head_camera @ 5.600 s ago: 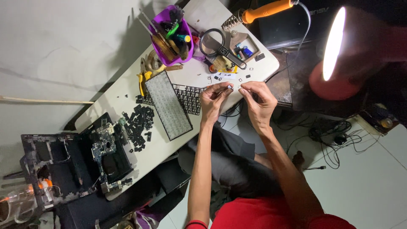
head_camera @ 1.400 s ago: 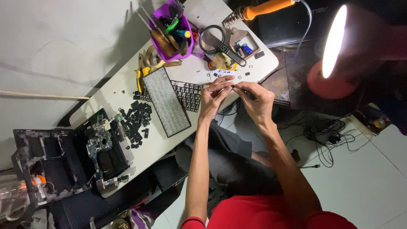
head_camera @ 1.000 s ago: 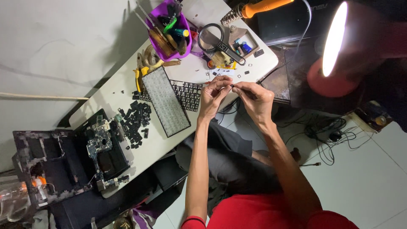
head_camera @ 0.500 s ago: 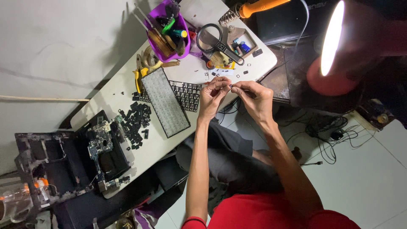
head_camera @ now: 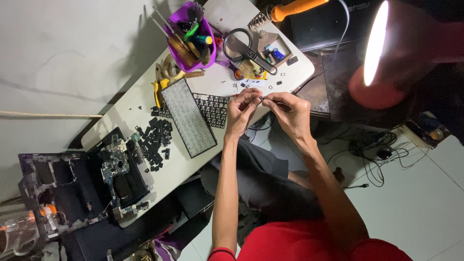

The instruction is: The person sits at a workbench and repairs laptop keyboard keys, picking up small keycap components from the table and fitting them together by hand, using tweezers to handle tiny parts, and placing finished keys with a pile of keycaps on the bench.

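While the fingertips are pinching a tiny dark key part [head_camera: 261,98] between them, the left hand [head_camera: 241,108] and right hand [head_camera: 289,110] are meeting above the white table's [head_camera: 130,108] edge, forearms angling back toward the red sleeves. Compared with half a second ago, both hands are keeping the same pinch beside the stripped keyboard [head_camera: 212,108].

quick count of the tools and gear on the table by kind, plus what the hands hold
Purple tool cup: 1
Soldering iron, orange handle: 1
Magnifying glass: 1
Keyboard panels: 2
Pile of loose black keycaps: 1
Opened laptop chassis: 1
Small dark part, pinched between left hand and right hand: 1
Total: 8
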